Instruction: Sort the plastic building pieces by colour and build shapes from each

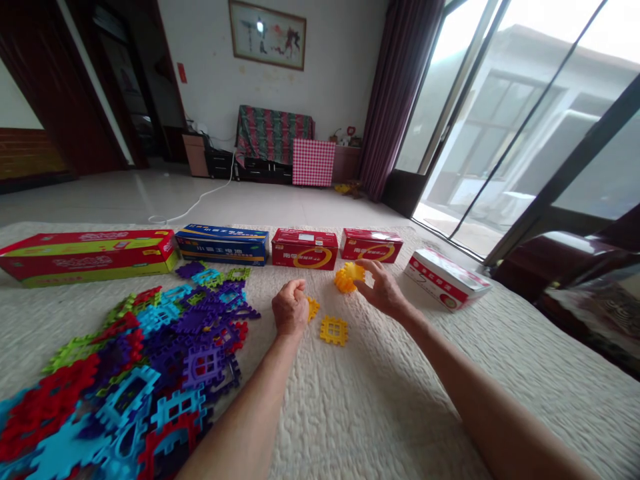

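My left hand (291, 308) is closed, with a yellow notched building tile (313, 308) showing at its right side; the fingertips are hidden. My right hand (383, 290) has its thumb and fingers on the right side of a stack of yellow interlocking tiles (346, 279), which stands in front of the red boxes. Between the hands and nearer to me, a single yellow window tile (334, 331) lies flat on the bedcover. To the left of my left hand spreads a pile of purple tiles (203, 363), mixed with blue, red and green ones.
Along the far edge stand a long red-green box (90, 257), a blue box (223, 245) and two red boxes (304, 249) (372, 245). A white-red box (447, 278) sits at the right. Everything rests on a cream quilted cover (360, 413). A glass door is beyond, right.
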### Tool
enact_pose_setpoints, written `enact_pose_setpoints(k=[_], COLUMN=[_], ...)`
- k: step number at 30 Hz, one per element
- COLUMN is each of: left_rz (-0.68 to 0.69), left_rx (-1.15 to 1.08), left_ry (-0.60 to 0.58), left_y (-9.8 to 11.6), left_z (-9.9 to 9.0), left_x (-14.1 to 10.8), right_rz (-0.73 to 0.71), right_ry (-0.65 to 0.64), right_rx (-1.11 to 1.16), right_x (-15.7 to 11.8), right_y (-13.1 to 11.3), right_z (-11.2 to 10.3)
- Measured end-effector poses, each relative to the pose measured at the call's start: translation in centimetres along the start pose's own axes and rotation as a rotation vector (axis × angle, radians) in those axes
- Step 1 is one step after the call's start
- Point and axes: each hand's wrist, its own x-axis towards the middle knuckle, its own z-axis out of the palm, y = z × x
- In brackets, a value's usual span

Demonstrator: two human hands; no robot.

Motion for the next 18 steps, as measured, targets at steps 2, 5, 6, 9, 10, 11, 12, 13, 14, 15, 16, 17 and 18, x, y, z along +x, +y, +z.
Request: enact_pose_setpoints(k=[2, 5, 6, 9, 10, 11, 12, 13, 14, 15, 16, 17, 18], left_rz=[-0.008, -0.025, -0.026, -0.021, -0.020, -0.019, -0.020, -0.021, -0.022, -0.023, -0.026, -0.029, -0.030], left_rx=[0.000, 0.000, 0.000, -0.001, -0.001, -0.002, -0.001, 0.000, 0.003, 0.006, 0.009, 0.011, 0.012], left_ry=[-0.005, -0.007, -0.005, 0.003, 0.005, 0.005, 0.005, 0.006, 0.006, 0.007, 0.008, 0.008, 0.009], left_y=[0.1, 0.2, 0.2, 0.2, 0.2, 0.3, 0.3, 0.3, 0.3, 0.4, 0.4, 0.4, 0.5], left_z=[0.0, 0.0, 0.0, 0.0, -0.1, -0.1, -0.1, -0.1, -0.1, -0.2, -0.2, -0.2, -0.2], left_x=[0.0, 0.0, 0.0, 0.0, 0.0, 0.0, 0.0, 0.0, 0.0, 0.0, -0.1, -0.1, -0.1], right_rz=[0.015, 0.001, -0.012, -0.053, -0.065, -0.075, -0.085, -0.096, -0.096, -0.095, -0.098, -0.104, -0.114], right_ry=[-0.026, -0.016, 0.018, 0.135, 0.132, 0.093, 0.020, -0.082, -0.177, -0.275, -0.360, -0.430, -0.484], right_rx=[0.008, 0.033, 0.045, 0.092, 0.113, 0.138, 0.161, 0.175, 0.181, 0.174, 0.166, 0.155, 0.141], right_x=[0.3, 0.3, 0.1, -0.7, -1.1, -1.5, -2.0, -2.6, -3.1, -3.6, -4.0, -4.4, -4.6], right_y=[0.7, 0.6, 0.3, -1.4, -2.1, -3.0, -3.8, -4.6, -5.3, -5.9, -6.3, -6.7, -6.8], right_z=[0.2, 0.3, 0.2, -0.1, -0.2, -0.3, -0.4, -0.5, -0.6, -0.7, -0.8, -0.9, -1.0])
